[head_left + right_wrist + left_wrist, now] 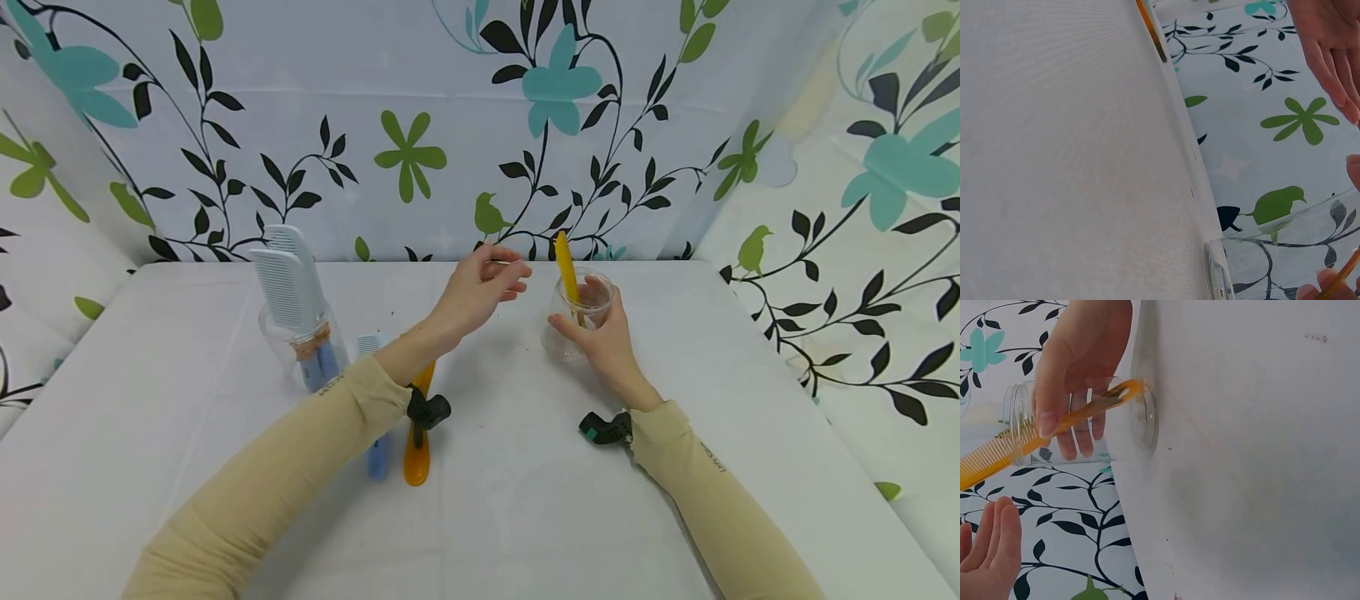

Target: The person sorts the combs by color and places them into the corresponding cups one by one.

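My right hand (611, 346) grips a clear glass jar (557, 337) on the white table, thumb on one side and fingers round the other. A yellow-orange comb (566, 267) leans inside this jar. In the left wrist view the comb's teeth (988, 464) stick out past the threaded mouth, and its handle (1124, 392) reaches down near the jar's base. My left hand (480, 287) hovers to the left of the jar mouth, its fingers loosely bent and holding nothing. The left wrist view shows those left fingers (1004, 540) beside the comb's toothed end, apart from it.
On the left stands another clear jar (272, 333) with pale blue combs (288, 287) and a brown item (311, 342) in it. A blue comb (378, 458) and an orange comb (417, 467) lie on the table (525, 500), partly under my left forearm. Patterned cloth (300, 50) hangs behind.
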`<control>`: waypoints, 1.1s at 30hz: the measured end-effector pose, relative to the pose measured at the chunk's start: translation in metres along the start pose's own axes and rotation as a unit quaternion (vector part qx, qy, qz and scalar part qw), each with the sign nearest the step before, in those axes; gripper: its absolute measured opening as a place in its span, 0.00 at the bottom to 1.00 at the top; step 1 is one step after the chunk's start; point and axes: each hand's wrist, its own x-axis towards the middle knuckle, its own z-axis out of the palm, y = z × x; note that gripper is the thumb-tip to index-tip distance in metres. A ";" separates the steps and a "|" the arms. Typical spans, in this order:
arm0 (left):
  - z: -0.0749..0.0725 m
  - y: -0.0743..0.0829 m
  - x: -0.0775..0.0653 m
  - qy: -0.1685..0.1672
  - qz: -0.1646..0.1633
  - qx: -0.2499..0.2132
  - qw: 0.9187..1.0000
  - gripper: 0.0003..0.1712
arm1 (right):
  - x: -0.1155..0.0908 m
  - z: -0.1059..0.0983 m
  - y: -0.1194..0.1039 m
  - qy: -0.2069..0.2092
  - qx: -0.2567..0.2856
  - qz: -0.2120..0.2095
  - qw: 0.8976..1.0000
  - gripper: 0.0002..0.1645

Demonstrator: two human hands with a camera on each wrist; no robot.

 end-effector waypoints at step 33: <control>-0.064 -0.034 -0.030 -0.069 -0.040 0.331 0.940 0.23 | -0.011 0.000 -0.027 -0.011 0.000 -0.003 1.000 0.47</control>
